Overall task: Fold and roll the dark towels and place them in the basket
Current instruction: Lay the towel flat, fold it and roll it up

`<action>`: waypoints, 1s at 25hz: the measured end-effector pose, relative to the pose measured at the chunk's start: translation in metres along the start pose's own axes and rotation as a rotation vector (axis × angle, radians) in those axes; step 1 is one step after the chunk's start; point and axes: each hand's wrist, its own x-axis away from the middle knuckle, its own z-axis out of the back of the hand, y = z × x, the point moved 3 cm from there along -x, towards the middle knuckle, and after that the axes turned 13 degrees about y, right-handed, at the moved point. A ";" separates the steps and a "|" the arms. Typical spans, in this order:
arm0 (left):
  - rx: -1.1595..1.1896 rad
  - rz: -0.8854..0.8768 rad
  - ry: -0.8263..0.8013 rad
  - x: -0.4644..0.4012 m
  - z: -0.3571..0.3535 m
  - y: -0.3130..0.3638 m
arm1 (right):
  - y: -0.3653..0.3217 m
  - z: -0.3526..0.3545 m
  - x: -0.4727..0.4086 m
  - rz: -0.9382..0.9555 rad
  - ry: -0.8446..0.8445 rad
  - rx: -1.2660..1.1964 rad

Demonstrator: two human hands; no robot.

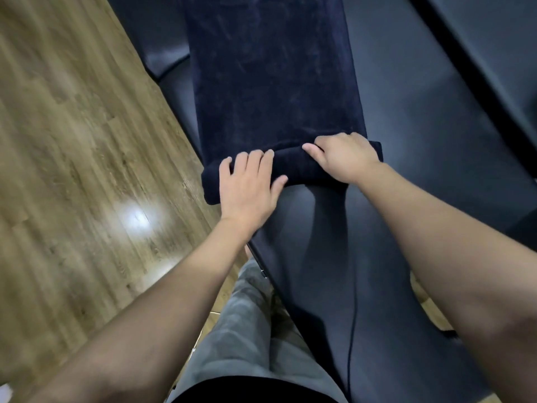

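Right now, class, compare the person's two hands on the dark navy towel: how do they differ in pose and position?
The left hand lies flat with fingers spread over the rolled end of the dark navy towel, near its left edge; the right hand sits nearer the right edge with fingers curled. The left hand is nearer the camera; the right reaches slightly farther. Both press on the roll atop the dark padded bench.

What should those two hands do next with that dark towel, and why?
Probably push the roll another turn forward. Both the left hand and right hand rest on the short rolled end of the dark towel, and most of its length lies flat, unrolled, on the padded bench.
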 end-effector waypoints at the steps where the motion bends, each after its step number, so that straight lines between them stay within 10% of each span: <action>1: -0.011 -0.018 0.007 0.005 -0.004 0.000 | 0.001 0.004 -0.009 -0.077 -0.087 -0.071; 3: -0.011 -0.041 -0.026 -0.005 -0.009 -0.006 | 0.000 0.006 -0.017 -0.135 -0.102 -0.067; 8: 0.082 -0.041 -0.228 -0.067 -0.009 -0.019 | -0.016 -0.005 0.026 0.020 0.458 0.249; 12: 0.171 0.104 -0.317 -0.086 -0.007 -0.022 | -0.020 -0.015 0.018 0.048 0.473 0.320; 15: 0.093 -0.023 -0.071 -0.063 -0.002 -0.016 | -0.018 -0.012 -0.005 0.052 0.464 0.335; 21: -0.002 -0.127 -0.165 -0.069 -0.011 -0.020 | -0.019 0.005 -0.045 -0.193 -0.012 0.006; 25: 0.133 -0.180 -0.383 -0.123 -0.013 -0.032 | -0.035 0.011 -0.019 -0.131 0.330 0.230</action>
